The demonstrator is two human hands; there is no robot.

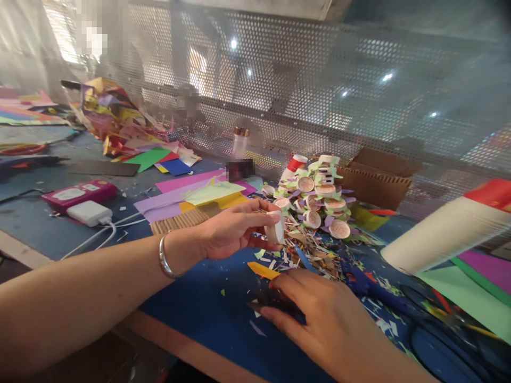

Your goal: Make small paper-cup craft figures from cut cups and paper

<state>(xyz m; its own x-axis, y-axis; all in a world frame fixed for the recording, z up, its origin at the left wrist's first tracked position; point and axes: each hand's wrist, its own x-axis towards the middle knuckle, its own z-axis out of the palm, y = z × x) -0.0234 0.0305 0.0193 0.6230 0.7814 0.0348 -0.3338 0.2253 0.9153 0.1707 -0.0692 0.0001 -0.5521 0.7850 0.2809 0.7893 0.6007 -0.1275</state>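
Note:
My left hand (239, 226) is closed around a small white round piece (275, 229), like a short cup, pinched between thumb and fingers above the blue tabletop. Lower right, my right hand (315, 314) is curled, its fingers around something dark and blurred that I cannot make out. A pointed orange strip (261, 270) sticks out by its index finger. Beyond both hands rises a heap of white round pieces (319, 199) with printed ends and green and purple paper tabs. Paper scraps (315, 252) are strewn in front of the heap.
A white roll with a red end (443, 234) leans at the right. A cardboard box (375, 178) stands behind the heap. At the left are a magenta box (80, 196), a white charger (90, 213) with cables and coloured paper sheets (191, 194). A perforated metal panel (279, 85) closes off the back.

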